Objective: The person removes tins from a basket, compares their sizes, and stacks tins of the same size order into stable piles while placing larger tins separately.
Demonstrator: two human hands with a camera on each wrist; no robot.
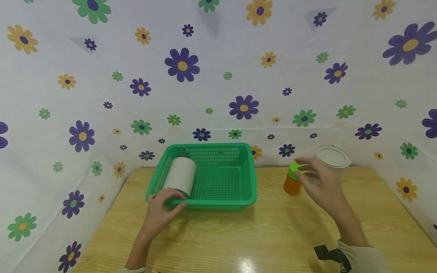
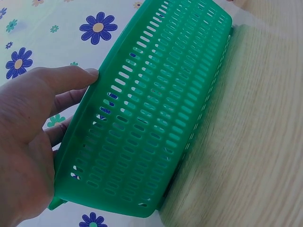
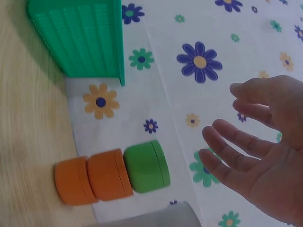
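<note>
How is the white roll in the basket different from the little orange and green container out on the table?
The white roll lies on its side inside the green basket; the orange and green container stands upright on the wooden table. The roll is plain white and looks bigger; the container is orange with a green cap. Both are cylinders, and both are near a hand.

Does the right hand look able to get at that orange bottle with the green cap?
Probably yes: the right hand is open beside the orange bottle, with nothing between them.
</note>
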